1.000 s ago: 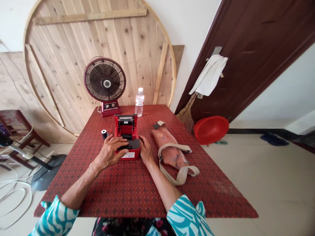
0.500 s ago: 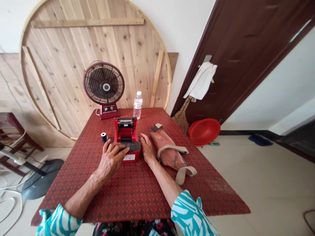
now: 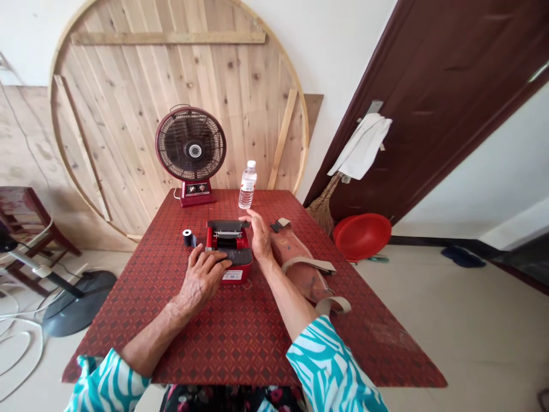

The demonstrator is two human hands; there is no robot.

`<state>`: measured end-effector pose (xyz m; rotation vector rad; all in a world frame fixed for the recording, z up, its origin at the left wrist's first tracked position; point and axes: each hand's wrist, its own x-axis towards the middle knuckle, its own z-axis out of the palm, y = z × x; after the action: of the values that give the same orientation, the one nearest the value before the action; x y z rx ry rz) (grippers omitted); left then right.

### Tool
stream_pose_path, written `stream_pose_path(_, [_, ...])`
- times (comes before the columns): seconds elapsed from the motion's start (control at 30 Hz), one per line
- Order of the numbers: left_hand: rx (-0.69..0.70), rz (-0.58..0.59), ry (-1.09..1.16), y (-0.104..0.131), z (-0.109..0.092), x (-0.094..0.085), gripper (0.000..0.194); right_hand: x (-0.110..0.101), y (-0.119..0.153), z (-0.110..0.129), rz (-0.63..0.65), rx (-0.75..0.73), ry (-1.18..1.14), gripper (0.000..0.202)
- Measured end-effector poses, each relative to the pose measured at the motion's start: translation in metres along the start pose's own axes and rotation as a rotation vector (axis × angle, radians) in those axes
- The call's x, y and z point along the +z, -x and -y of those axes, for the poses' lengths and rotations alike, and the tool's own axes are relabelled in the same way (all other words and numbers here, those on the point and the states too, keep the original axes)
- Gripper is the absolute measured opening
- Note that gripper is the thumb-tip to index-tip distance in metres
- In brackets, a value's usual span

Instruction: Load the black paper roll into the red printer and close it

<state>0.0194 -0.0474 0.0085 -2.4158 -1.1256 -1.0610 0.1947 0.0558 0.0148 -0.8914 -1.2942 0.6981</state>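
A small red and black device (image 3: 234,273) with a white label stands on the patterned red table, its dark lid (image 3: 227,224) partly raised at the back. Across its front left top rest the fingers of my left hand (image 3: 205,276), spread and gripping nothing. My right hand (image 3: 261,237) is at the device's right side, fingers extended, with fingertips at the right end of the lid. A small dark roll with a white end (image 3: 187,237) stands left of the device. To the right lies a worn reddish-brown bag (image 3: 298,257) with beige straps.
A red fan (image 3: 197,191) and a clear water bottle (image 3: 247,189) stand at the table's back. A large round wooden panel (image 3: 171,74) leans on the wall. A red basin (image 3: 364,236) and a broom (image 3: 323,206) are right of the table.
The device's lid has come down from upright to a lower angle. My right hand has moved up and back to the lid's right end, while my left hand has stayed on the device.
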Motion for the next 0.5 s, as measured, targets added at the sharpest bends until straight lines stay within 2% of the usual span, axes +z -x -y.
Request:
stream_pose_path(0.23, [-0.022,-0.066,-0.039,-0.003,-0.005,-0.005,0.016,-0.018,0.042,0.007,0.134,-0.184,0.209,0.043])
stream_pose_path(0.5, [-0.029,-0.075,-0.013,-0.001,-0.002,0.0,0.018,-0.03,0.047,0.002,0.259,-0.372,0.416,0.043])
